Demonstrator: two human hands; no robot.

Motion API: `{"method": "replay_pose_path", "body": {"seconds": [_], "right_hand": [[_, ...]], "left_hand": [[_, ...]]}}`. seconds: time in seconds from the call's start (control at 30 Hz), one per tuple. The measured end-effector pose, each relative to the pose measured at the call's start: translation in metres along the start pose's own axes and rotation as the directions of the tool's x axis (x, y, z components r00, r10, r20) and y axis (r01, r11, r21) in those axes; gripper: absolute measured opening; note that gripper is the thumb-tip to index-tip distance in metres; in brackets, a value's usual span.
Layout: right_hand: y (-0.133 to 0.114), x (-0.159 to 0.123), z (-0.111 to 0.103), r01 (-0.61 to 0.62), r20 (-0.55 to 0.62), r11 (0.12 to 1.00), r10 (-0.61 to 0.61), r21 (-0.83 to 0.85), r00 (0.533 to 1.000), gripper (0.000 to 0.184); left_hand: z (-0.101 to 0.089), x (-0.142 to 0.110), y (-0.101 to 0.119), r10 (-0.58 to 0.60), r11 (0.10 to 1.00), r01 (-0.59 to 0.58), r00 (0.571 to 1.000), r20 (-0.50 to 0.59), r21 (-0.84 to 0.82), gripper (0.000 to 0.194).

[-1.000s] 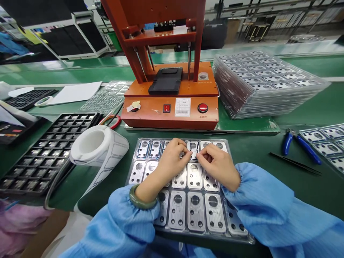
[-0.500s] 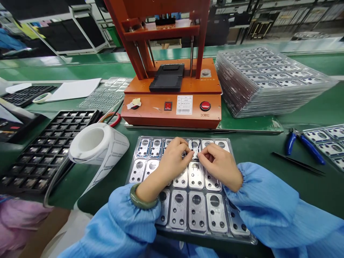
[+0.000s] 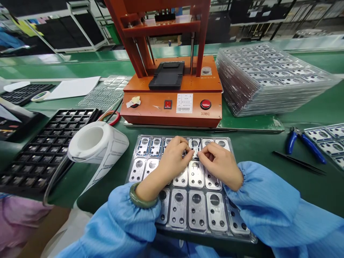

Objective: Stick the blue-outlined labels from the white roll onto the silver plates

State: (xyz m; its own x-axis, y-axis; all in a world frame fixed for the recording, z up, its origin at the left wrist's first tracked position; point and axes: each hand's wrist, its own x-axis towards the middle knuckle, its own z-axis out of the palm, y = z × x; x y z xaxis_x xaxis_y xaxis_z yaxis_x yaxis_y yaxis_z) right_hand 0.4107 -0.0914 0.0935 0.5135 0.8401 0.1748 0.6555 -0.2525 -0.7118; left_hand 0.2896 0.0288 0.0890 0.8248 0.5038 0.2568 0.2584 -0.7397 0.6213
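Note:
A clear plastic tray (image 3: 185,229) in front of me holds rows of silvery metal plates (image 3: 178,208) with round holes. Over the back row, my left hand (image 3: 176,154) and my right hand (image 3: 217,163) face each other, thumbs and fingers pinched. Between them a thin dark strip (image 3: 199,144) shows over one plate (image 3: 195,144), an end at each hand's fingertips; its full shape is hidden. Thin blue outlines edge the plates (image 3: 143,146) at the back left of the tray.
Behind the tray stands an orange press (image 3: 172,107) with a black fixture (image 3: 167,75). A roll of labels (image 3: 99,141) and a black compartment tray (image 3: 51,143) lie left. Stacked trays (image 3: 274,82), blue-handled pliers (image 3: 311,147) and black tweezers (image 3: 298,163) are right.
My hands keep the same pinched pose over the same plate. The whole view has shifted very slightly.

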Motion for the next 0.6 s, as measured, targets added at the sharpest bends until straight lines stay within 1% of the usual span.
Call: {"method": "replay_pose_path", "body": {"seconds": [0.33, 0.6], "right_hand": [[0.001, -0.0003, 0.0001, 0.003, 0.008, 0.999, -0.003, -0.04, 1.0, 0.017], [0.0004, -0.0001, -0.0002, -0.008, 0.012, 1.0, 0.008, -0.03, 1.0, 0.017]], "left_hand": [[-0.0008, 0.0005, 0.0011, -0.014, 1.0, 0.014, 1.0, -0.003, 0.007, 0.01], [0.0013, 0.0007, -0.0007, -0.007, 1.0, 0.007, 1.0, -0.011, 0.005, 0.01]]}}
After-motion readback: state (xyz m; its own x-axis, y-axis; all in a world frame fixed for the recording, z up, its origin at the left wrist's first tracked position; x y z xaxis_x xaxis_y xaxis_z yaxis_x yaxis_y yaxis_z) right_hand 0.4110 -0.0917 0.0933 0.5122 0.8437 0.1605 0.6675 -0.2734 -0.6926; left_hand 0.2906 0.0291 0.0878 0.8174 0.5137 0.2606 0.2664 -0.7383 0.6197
